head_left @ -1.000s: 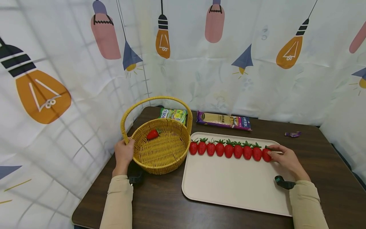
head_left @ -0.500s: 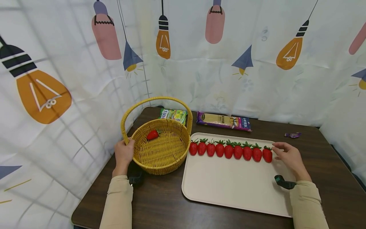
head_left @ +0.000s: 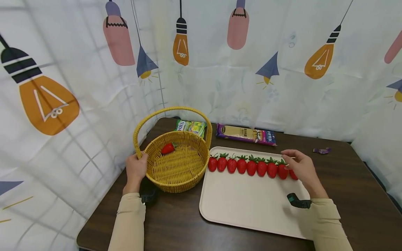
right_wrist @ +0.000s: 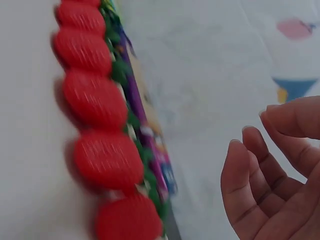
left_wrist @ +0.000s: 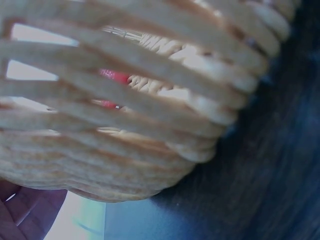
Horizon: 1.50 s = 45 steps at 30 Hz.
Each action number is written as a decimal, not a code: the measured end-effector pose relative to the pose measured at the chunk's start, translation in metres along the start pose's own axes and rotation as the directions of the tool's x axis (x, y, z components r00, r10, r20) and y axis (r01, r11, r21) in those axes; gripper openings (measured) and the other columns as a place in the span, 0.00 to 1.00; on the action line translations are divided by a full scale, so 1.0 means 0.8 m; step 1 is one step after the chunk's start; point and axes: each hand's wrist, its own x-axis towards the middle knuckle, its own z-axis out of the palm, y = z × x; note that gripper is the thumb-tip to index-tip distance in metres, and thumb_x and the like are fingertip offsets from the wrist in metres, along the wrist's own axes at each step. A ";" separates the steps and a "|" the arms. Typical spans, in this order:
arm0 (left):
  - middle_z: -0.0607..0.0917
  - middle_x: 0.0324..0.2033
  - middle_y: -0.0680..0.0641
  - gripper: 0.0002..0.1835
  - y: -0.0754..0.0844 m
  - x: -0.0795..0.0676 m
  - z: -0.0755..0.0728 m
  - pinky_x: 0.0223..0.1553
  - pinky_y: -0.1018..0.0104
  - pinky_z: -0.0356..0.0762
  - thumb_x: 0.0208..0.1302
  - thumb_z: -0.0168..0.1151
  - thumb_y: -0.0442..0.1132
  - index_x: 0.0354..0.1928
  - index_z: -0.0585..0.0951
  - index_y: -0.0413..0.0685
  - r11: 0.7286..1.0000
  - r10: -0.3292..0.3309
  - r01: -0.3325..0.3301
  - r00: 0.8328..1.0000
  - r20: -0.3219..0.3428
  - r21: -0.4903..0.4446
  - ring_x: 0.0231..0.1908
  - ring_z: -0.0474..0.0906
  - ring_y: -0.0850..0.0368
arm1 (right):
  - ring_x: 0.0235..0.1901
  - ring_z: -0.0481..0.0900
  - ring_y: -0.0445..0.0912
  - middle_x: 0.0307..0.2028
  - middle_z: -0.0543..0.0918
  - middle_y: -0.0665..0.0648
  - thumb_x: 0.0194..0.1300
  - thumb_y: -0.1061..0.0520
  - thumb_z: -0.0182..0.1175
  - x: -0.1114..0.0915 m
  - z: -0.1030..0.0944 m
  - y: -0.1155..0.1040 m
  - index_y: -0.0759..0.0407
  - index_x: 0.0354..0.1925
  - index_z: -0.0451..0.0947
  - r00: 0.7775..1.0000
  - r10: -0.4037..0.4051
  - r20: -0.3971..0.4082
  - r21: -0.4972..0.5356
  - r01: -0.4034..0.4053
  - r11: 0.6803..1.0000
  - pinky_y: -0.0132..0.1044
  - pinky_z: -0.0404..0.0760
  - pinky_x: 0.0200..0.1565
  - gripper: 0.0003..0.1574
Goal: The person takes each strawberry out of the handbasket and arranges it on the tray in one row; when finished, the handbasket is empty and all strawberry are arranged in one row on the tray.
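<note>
A yellow wicker basket (head_left: 176,187) with a tall hoop handle stands at the left, one strawberry (head_left: 168,148) inside. My left hand (head_left: 136,169) grips it at the left rim, by the foot of the handle. The basket's weave (left_wrist: 115,115) fills most of the left wrist view. To its right, a row of several red strawberries (head_left: 261,168) with green tops lines the back of a pale tray (head_left: 248,202). My right hand (head_left: 302,169) hovers over the row's right end, partly hiding the last strawberry. It holds nothing, its fingers loosely bent and apart from the thumb.
Behind the basket lies a green snack packet (head_left: 196,128). A purple-edged pasta packet (head_left: 246,134) lies behind the tray, and a small purple wrapper (head_left: 321,151) at the back right. The dark table (head_left: 176,223) backs onto a patterned white curtain (head_left: 213,94).
My right hand has let go of the rightmost strawberry, drawn back a little, then moved left over the row's end. My left hand and the basket have stayed put.
</note>
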 end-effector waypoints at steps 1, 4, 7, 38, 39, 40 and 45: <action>0.58 0.09 0.53 0.19 0.000 0.000 0.000 0.15 0.65 0.53 0.64 0.50 0.38 0.14 0.65 0.46 1.000 0.001 -0.001 1.000 0.000 -0.001 0.12 0.52 0.57 | 0.38 0.80 0.48 0.47 0.77 0.59 0.72 0.47 0.55 0.001 0.009 -0.004 0.66 0.56 0.73 1.000 -0.011 0.019 0.007 0.010 1.000 0.33 0.82 0.38 0.26; 0.58 0.10 0.53 0.19 0.001 0.000 0.000 0.15 0.65 0.52 0.64 0.50 0.38 0.14 0.64 0.46 1.000 0.001 -0.001 1.000 -0.003 -0.009 0.12 0.52 0.57 | 0.39 0.83 0.52 0.50 0.76 0.66 0.72 0.49 0.56 0.002 0.039 -0.015 0.66 0.56 0.74 0.996 -0.031 0.086 0.014 0.030 0.999 0.35 0.82 0.38 0.24; 0.57 0.10 0.53 0.19 0.002 0.001 0.000 0.15 0.65 0.52 0.64 0.50 0.38 0.14 0.64 0.47 1.000 0.005 -0.005 1.000 -0.006 -0.007 0.12 0.52 0.57 | 0.39 0.82 0.57 0.49 0.78 0.66 0.71 0.53 0.57 0.000 0.069 -0.021 0.65 0.55 0.75 0.988 -0.044 0.149 0.017 0.041 0.999 0.37 0.82 0.36 0.21; 0.57 0.08 0.53 0.20 0.002 -0.001 0.000 0.14 0.66 0.52 0.63 0.52 0.37 0.12 0.64 0.47 0.999 0.038 -0.039 0.999 -0.021 -0.017 0.11 0.50 0.57 | 0.35 0.81 0.45 0.43 0.84 0.50 0.68 0.56 0.59 0.033 0.247 -0.178 0.51 0.47 0.82 0.836 -0.242 0.493 -0.140 0.350 0.926 0.36 0.79 0.28 0.10; 0.57 0.08 0.53 0.20 0.003 -0.001 0.000 0.14 0.66 0.51 0.63 0.52 0.36 0.12 0.64 0.47 0.999 0.039 -0.039 0.999 -0.021 -0.019 0.11 0.50 0.57 | 0.35 0.81 0.45 0.43 0.84 0.50 0.68 0.56 0.59 0.034 0.252 -0.182 0.51 0.47 0.82 0.833 -0.241 0.498 -0.154 0.358 0.921 0.37 0.80 0.30 0.10; 0.57 0.09 0.53 0.20 0.003 -0.001 0.000 0.14 0.66 0.51 0.63 0.51 0.36 0.12 0.64 0.47 0.999 0.039 -0.039 0.999 -0.020 -0.021 0.11 0.50 0.57 | 0.35 0.81 0.45 0.43 0.84 0.50 0.68 0.56 0.59 0.037 0.257 -0.186 0.52 0.47 0.82 0.828 -0.249 0.503 -0.166 0.375 0.912 0.38 0.80 0.34 0.10; 0.56 0.09 0.53 0.20 0.002 -0.002 -0.001 0.14 0.66 0.50 0.63 0.51 0.37 0.12 0.63 0.48 0.999 0.030 -0.030 0.999 -0.015 -0.026 0.12 0.49 0.58 | 0.41 0.81 0.44 0.42 0.84 0.52 0.68 0.55 0.59 0.050 0.282 -0.204 0.56 0.48 0.82 0.797 -0.242 0.554 -0.170 0.392 0.904 0.39 0.79 0.43 0.12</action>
